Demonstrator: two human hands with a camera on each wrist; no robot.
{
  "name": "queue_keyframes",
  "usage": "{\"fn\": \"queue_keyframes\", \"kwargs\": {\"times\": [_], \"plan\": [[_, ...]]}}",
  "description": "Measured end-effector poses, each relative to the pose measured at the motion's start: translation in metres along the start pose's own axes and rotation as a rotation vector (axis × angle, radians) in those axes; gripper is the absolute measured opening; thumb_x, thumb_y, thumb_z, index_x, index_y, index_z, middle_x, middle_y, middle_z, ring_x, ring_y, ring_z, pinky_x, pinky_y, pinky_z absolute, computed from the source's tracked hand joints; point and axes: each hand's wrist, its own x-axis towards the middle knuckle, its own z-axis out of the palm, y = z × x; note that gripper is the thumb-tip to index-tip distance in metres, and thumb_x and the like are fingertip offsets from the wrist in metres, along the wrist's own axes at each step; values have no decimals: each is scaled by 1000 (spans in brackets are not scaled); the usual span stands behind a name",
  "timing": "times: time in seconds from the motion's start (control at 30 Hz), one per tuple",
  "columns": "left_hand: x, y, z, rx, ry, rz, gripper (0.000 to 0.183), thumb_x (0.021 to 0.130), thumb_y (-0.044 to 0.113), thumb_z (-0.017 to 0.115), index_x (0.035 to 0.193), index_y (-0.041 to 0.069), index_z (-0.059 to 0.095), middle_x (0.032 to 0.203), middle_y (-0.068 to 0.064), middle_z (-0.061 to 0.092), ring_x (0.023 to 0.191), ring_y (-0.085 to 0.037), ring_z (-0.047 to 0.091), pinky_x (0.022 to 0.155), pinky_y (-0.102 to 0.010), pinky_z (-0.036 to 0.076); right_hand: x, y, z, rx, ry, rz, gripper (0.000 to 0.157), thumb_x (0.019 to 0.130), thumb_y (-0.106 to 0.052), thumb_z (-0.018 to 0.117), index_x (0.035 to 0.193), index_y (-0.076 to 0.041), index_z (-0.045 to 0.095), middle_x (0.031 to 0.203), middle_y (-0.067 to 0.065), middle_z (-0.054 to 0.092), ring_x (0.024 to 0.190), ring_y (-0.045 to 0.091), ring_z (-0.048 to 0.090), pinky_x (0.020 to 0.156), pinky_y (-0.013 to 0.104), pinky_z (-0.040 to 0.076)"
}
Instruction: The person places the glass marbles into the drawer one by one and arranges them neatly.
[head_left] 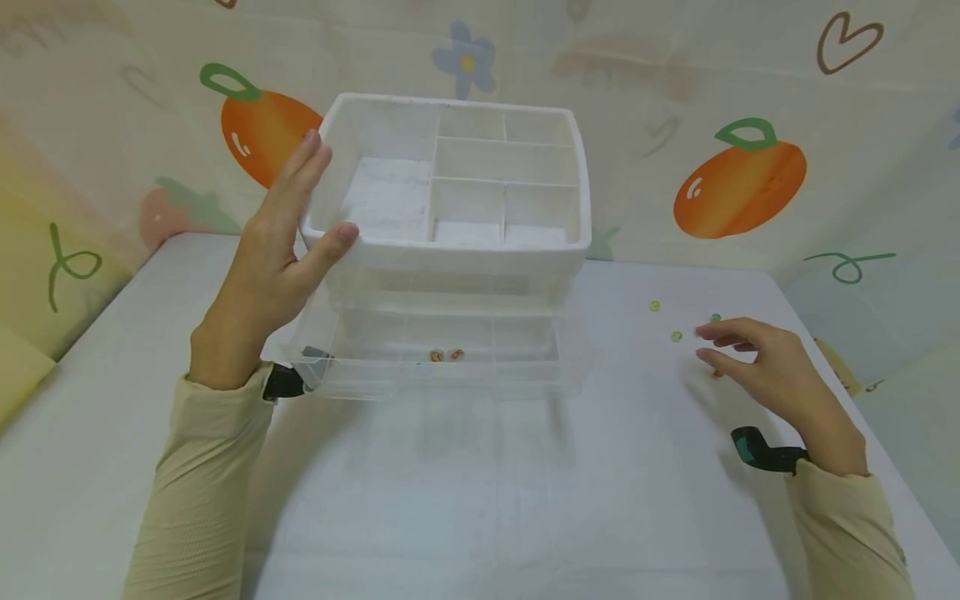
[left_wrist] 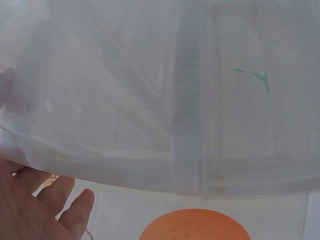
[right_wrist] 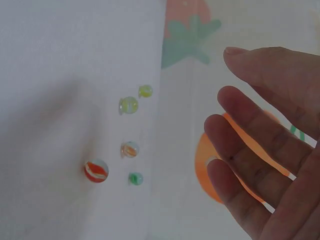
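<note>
A white plastic drawer organizer [head_left: 457, 258] stands on the table with its clear lower drawer [head_left: 450, 382] pulled out. Inside that drawer lie an orange-brown marble [head_left: 437, 356] and a red marble [head_left: 457, 355]. My left hand [head_left: 273, 250] rests against the organizer's left side, fingers straight along the wall and thumb on the front rim. My right hand [head_left: 768, 367] hovers at the right with loosely bent fingers and nothing between them. Close to it on the table are a red-and-white marble [right_wrist: 96, 171], a yellow marble [right_wrist: 129, 105], a green marble [right_wrist: 135, 178] and others.
The organizer's top tray [head_left: 468, 160] is divided into several compartments. A white cloth covers the table [head_left: 465, 500]. Behind it hangs a printed curtain [head_left: 630, 75] with orange fruits and a blue flower.
</note>
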Motion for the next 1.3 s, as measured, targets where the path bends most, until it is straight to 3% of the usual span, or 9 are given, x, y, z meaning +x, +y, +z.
{"fn": "queue_keyframes", "kwargs": {"times": [0.2,0.3,0.4,0.47,0.53,0.63,0.73,1.0,1.3], "plan": [[0,1,0,0,-2,-5,68,100,42,56,156,12,33,165,0,25,152,-16,24,125,-30,19,-1,6,0,-14,-44,50,28,87,-11,76,113,-2,71,110,20,72,88,-27,41,79,-2,36],[0,1,0,1,-1,-5,68,100,42,56,156,12,33,165,0,26,152,-16,24,124,-30,19,-1,8,1,-38,-70,79,30,88,-14,76,115,-2,70,113,20,72,89,-8,56,78,0,36],[0,0,0,1,2,0,68,100,43,56,156,12,33,165,0,26,152,-15,24,124,-29,19,-1,11,1,-68,-91,96,31,87,-13,76,116,-1,69,114,23,71,95,22,64,77,8,41],[0,1,0,-1,2,1,68,100,43,56,155,12,33,165,0,26,152,-15,24,124,-28,19,-1,12,3,-84,-109,108,32,87,-12,76,116,1,68,115,25,69,97,36,64,80,20,47],[0,1,0,-6,2,0,68,99,42,57,155,12,33,165,0,26,152,-15,24,124,-28,19,-1,14,4,-86,-125,122,32,87,-11,75,116,2,67,115,27,68,99,40,63,82,34,51],[1,2,0,-10,0,-5,68,99,41,57,155,12,33,165,0,26,152,-15,24,124,-28,18,-1,17,5,-89,-142,142,33,88,-11,75,117,3,67,114,27,68,100,41,62,85,53,51],[1,2,0,-10,-2,-10,68,99,41,57,155,12,33,165,1,26,152,-15,24,124,-29,18,-2,21,6,-85,-159,154,33,88,-12,74,117,3,66,114,28,67,101,42,62,87,58,49],[0,0,0,0,1,4,69,99,45,55,156,11,32,165,1,25,152,-15,24,125,-30,18,-4,32,7,-96,-206,170,34,89,-15,73,117,3,67,115,28,68,100,42,64,82,48,50],[0,2,0,4,-5,-13,69,99,43,57,156,12,33,165,2,25,153,-14,23,125,-31,18,-6,38,10,-67,-275,231,35,91,-12,69,121,5,64,120,30,64,105,44,60,90,59,48]]}}
